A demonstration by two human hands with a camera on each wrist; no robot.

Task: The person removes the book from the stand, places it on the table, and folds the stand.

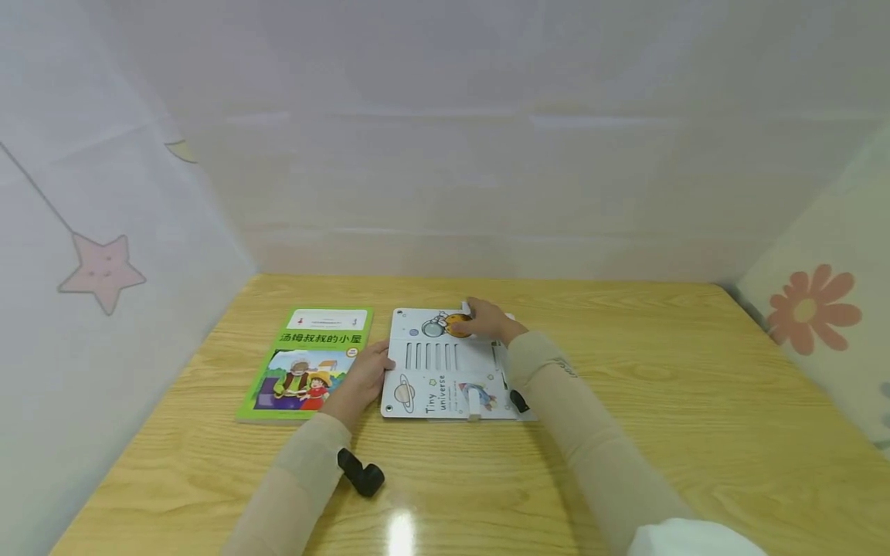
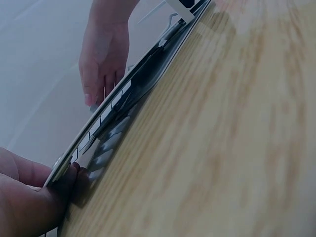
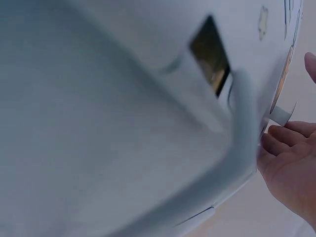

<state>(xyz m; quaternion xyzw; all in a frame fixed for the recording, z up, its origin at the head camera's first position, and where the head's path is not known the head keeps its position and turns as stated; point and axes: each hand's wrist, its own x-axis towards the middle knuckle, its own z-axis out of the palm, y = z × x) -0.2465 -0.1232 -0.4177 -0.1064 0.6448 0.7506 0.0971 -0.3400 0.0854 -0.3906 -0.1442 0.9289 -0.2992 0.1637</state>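
Note:
A white book stand [image 1: 480, 357] with slots, planet drawings and the words "Tiny universe" lies sideways on the table, its printed face up. My left hand [image 1: 367, 372] grips its left edge, thumb on top and fingers underneath. In the left wrist view the panel of the stand [image 2: 106, 106] is raised at a slant, with dark metal parts under it. My right hand [image 1: 489, 320] holds the far edge beside a small white clip [image 1: 466, 307]. The right wrist view shows its fingers [image 3: 281, 143] at that edge, close to the clip. Another white clip [image 1: 474, 403] sits on the near edge.
To the left, a green-bordered children's book [image 1: 306, 363] lies flat, cover up, close to my left hand. The wooden table [image 1: 660, 401] ends at a pale cloth backdrop [image 1: 487, 177] behind and at both sides. Black wrist mounts [image 1: 361, 472] stick out from the sleeves.

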